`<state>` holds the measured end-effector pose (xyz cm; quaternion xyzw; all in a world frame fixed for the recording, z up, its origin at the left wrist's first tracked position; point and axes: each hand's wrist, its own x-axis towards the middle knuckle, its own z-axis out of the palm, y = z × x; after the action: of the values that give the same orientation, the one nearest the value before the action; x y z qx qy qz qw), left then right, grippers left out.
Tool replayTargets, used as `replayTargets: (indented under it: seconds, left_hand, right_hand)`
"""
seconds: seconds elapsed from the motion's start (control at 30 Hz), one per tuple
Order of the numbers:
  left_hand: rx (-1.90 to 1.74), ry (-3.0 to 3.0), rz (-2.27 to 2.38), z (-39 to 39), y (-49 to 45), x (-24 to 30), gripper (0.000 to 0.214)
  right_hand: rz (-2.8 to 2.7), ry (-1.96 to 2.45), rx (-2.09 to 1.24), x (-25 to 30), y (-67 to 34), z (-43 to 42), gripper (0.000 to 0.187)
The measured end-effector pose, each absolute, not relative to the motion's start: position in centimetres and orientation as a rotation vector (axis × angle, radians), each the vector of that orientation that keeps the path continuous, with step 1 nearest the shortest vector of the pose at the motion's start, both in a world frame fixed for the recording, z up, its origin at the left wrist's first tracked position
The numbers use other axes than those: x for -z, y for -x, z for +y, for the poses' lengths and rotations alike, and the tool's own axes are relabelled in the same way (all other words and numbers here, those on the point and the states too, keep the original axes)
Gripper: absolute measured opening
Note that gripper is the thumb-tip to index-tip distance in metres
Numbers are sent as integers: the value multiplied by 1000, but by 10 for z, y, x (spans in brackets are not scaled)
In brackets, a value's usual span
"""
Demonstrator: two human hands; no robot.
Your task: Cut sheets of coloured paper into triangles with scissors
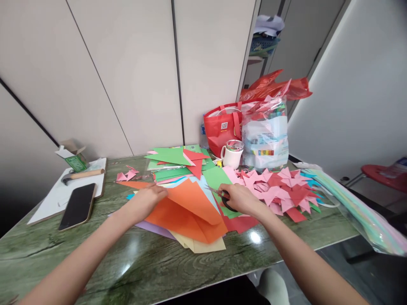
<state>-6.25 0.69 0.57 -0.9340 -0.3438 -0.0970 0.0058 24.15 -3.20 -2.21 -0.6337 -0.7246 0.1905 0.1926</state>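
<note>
My left hand (146, 202) is closed on the left part of a large orange sheet of paper (182, 214), which is creased and partly folded over. My right hand (240, 198) grips scissors with black handles (226, 202); their blades point left, close to the right side of the orange paper. Beneath the scissors lies a green sheet (215, 178), with red paper (241, 223) near it. Cream paper (208, 247) and purple paper (155, 228) stick out from under the orange sheet. I cannot tell whether the blades touch any paper.
A pile of pink and red folded paper pieces (280, 190) lies right. Behind are green sheets (168, 156), a white mug (232, 157), a red bag (219, 131) and a plastic bag (265, 144). Left are a phone (78, 206), a hammer (84, 174) and a small box (74, 161).
</note>
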Motion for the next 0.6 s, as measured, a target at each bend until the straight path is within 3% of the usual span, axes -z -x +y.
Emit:
replayTargets:
  seconds: [0.07,0.3,0.5,0.6]
  left_hand:
    - [361,2856,-952,8,65,-19,43]
    - [833,2528,-682,-3,65,-63,36]
    - [1260,2377,-737,-14,59,-76,41]
    - [1309,2364,-859,-13,60,-68,38]
  right_hand:
    - [-1936,1642,-718,26,-239,-26,16]
    - [-1519,1189,-1373,47,-210,-17,42]
    - [-1154,911,-1627,54,-167,-29,43]
    - [-1008,850,-1666,54,-149,-31,40]
